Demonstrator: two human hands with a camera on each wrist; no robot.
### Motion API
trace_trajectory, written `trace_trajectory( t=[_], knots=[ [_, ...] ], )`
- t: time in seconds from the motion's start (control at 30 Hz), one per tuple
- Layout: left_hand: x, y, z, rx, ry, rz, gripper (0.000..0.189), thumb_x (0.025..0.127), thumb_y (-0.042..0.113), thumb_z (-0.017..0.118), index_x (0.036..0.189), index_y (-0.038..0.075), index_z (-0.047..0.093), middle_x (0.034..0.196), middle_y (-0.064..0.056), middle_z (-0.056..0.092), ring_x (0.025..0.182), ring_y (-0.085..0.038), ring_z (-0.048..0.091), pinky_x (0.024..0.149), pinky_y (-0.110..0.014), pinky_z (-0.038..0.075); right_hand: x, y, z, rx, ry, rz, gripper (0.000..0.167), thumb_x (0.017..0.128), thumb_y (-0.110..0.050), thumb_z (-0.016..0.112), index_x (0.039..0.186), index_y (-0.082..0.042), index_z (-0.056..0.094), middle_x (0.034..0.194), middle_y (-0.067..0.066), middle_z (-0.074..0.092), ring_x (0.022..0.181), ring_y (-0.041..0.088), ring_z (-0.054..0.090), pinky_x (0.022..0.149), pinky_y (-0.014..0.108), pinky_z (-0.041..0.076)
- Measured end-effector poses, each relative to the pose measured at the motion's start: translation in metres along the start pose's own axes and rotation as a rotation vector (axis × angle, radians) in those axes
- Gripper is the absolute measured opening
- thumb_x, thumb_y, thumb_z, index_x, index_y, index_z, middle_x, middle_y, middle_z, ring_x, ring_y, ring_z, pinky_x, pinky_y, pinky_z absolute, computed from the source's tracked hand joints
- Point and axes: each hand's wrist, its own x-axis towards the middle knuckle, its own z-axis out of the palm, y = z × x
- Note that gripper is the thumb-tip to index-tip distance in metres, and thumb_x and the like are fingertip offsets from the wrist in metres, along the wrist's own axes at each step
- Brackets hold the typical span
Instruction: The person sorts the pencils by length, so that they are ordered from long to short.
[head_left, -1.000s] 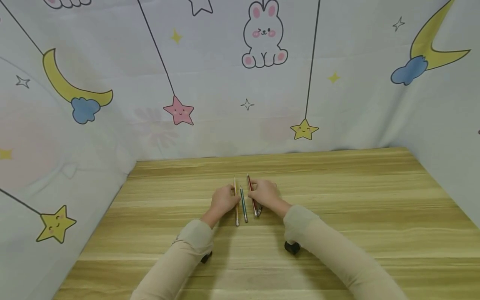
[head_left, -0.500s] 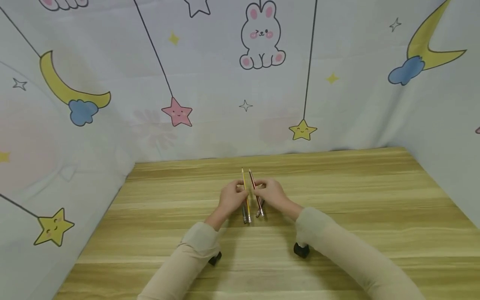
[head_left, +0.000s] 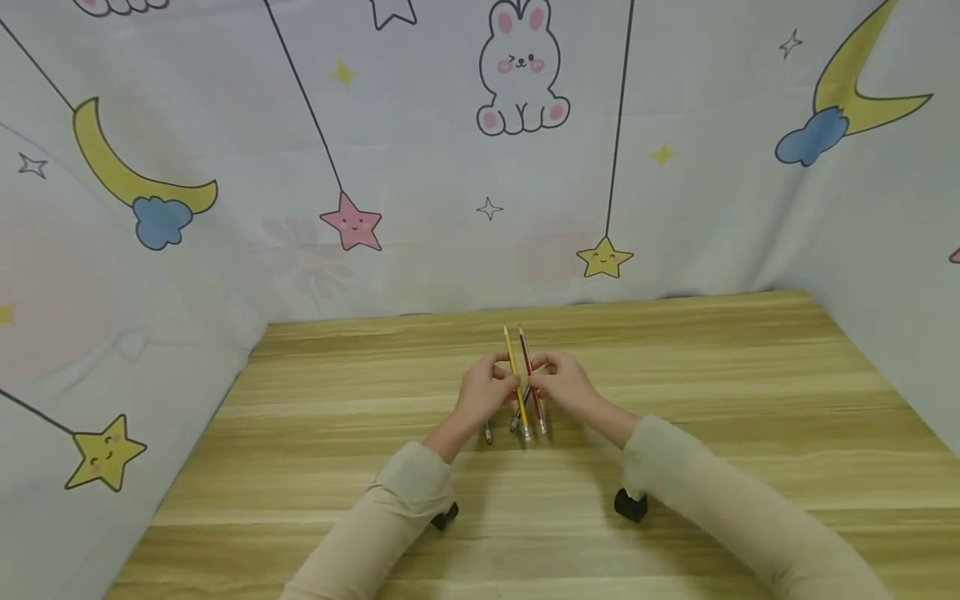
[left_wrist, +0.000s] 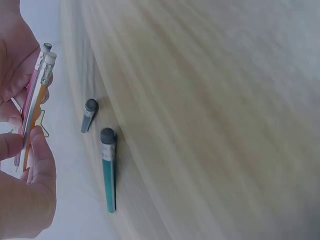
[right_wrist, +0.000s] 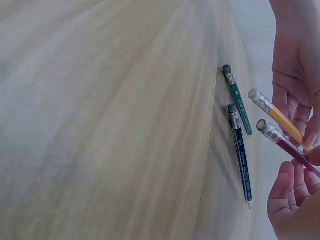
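Observation:
My left hand (head_left: 482, 390) pinches a yellow pencil (head_left: 522, 408) between thumb and fingers. Close on its right, my right hand (head_left: 570, 385) pinches a dark red pencil (head_left: 537, 408). Both pencils point away from me, white eraser ends nearest, held side by side above the table. Below them lie two more pencils, a green one (right_wrist: 241, 107) and a dark blue one (right_wrist: 241, 155), both with dark erasers. In the head view the left hand hides most of the green pencil, and the held pencils partly cover the blue one.
The wood-grain table (head_left: 712, 400) spreads out around both hands. Behind it hangs a pale cloth (head_left: 435, 167) printed with a rabbit, moons and stars. A black wrist device (head_left: 631, 505) shows under the right sleeve.
Both hands have risen and shifted right with the yellow and red pencils, which now stand closer together. The green pencil and the dark blue pencil stay on the table.

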Motion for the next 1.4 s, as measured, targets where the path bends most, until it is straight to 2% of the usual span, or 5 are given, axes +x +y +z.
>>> trace_trajectory(
  t=[0.2, 0.5, 0.77, 1.2, 1.4],
  knots=[
    [-0.005, 0.006, 0.005, -0.004, -0.055, 0.042, 0.039, 0.085, 0.008, 0.056, 0.122, 0.006, 0.047, 0.091, -0.015, 0.062, 0.068, -0.019, 0.064, 0.064, -0.034, 0.054, -0.008, 0.003, -0.008, 0.064, -0.067, -0.026, 0.017, 0.078, 0.001, 0.052, 0.094, 0.007, 0.051, 0.060, -0.001, 0.051, 0.051, 0.011, 0.048, 0.048, 0.021, 0.040],
    [-0.009, 0.006, 0.011, 0.004, -0.135, 0.088, 0.041, 0.086, 0.007, 0.055, 0.126, 0.005, 0.044, 0.096, -0.017, 0.058, 0.077, -0.033, 0.063, 0.064, -0.035, 0.053, -0.020, 0.008, -0.015, 0.091, -0.097, -0.024, 0.017, 0.081, -0.001, 0.051, 0.096, 0.007, 0.050, 0.065, -0.001, 0.053, 0.055, 0.012, 0.049, 0.052, 0.024, 0.043],
    [-0.012, 0.005, 0.016, 0.054, -0.157, 0.086, 0.040, 0.086, 0.008, 0.055, 0.125, 0.009, 0.045, 0.096, -0.014, 0.059, 0.074, -0.028, 0.064, 0.061, -0.036, 0.053, -0.024, 0.015, -0.018, 0.072, -0.104, -0.018, 0.017, 0.081, -0.002, 0.053, 0.095, 0.007, 0.050, 0.066, 0.000, 0.054, 0.056, 0.013, 0.051, 0.054, 0.025, 0.046],
    [-0.015, 0.005, 0.020, 0.050, -0.176, 0.101, 0.042, 0.085, 0.008, 0.056, 0.125, 0.009, 0.045, 0.094, -0.012, 0.059, 0.075, -0.026, 0.064, 0.063, -0.030, 0.054, -0.029, 0.017, -0.021, 0.076, -0.102, -0.003, 0.016, 0.080, -0.003, 0.055, 0.093, 0.005, 0.050, 0.066, 0.001, 0.054, 0.056, 0.012, 0.051, 0.054, 0.025, 0.046],
    [-0.013, 0.007, 0.025, 0.057, -0.194, 0.108, 0.043, 0.085, 0.010, 0.057, 0.126, 0.007, 0.044, 0.094, -0.011, 0.059, 0.073, -0.021, 0.063, 0.062, -0.030, 0.054, -0.034, 0.018, -0.027, 0.067, -0.083, 0.014, 0.019, 0.080, -0.004, 0.053, 0.097, 0.005, 0.049, 0.069, 0.000, 0.053, 0.059, 0.013, 0.051, 0.057, 0.027, 0.047]
  ],
)
